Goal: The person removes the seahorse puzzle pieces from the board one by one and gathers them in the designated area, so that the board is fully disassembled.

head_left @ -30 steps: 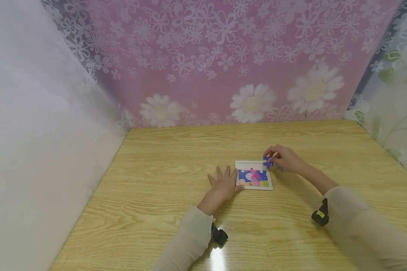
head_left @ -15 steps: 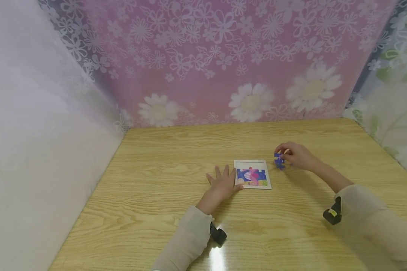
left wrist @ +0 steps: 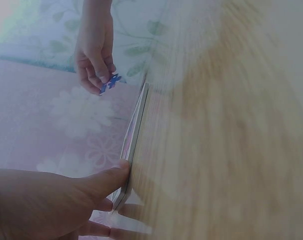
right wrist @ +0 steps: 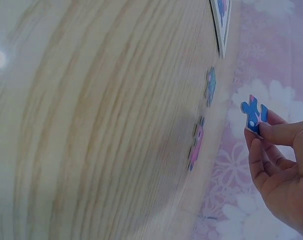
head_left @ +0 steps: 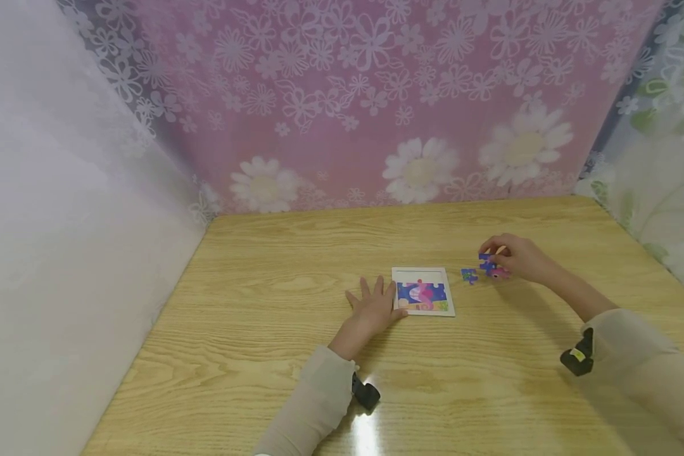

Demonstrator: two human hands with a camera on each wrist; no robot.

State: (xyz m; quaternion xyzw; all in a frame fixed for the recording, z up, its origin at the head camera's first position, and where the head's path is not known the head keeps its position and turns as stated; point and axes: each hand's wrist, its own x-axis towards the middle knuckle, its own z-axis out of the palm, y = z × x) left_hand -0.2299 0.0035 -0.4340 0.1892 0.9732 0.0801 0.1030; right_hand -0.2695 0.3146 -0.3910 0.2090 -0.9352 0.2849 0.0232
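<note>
A white-framed puzzle tray (head_left: 422, 273) lies on the table, its lower part filled with a pink and blue picture, its upper strip bare. The left hand (head_left: 372, 310) rests with spread fingers at the tray's left edge; in the left wrist view the thumb of that hand (left wrist: 56, 200) touches the tray's side (left wrist: 136, 132). Between thumb and fingers, the right hand (head_left: 519, 257) pinches a blue puzzle piece (head_left: 484, 258), seen raised off the table in the right wrist view (right wrist: 253, 116). Below it lie a pink piece (head_left: 500, 273) and, nearer the tray, a blue-green piece (head_left: 468, 275).
The wooden table (head_left: 251, 285) meets a pink flowered backdrop (head_left: 330, 145) behind, a pale wall (head_left: 63, 221) on the left and a leaf-patterned sheet (head_left: 667, 190) on the right. Each sleeve carries a black wrist camera (head_left: 366, 394).
The right hand has moved rightward from over the tray's top right corner, carrying the blue piece past the two loose ones. The left hand has stayed at the tray's edge.
</note>
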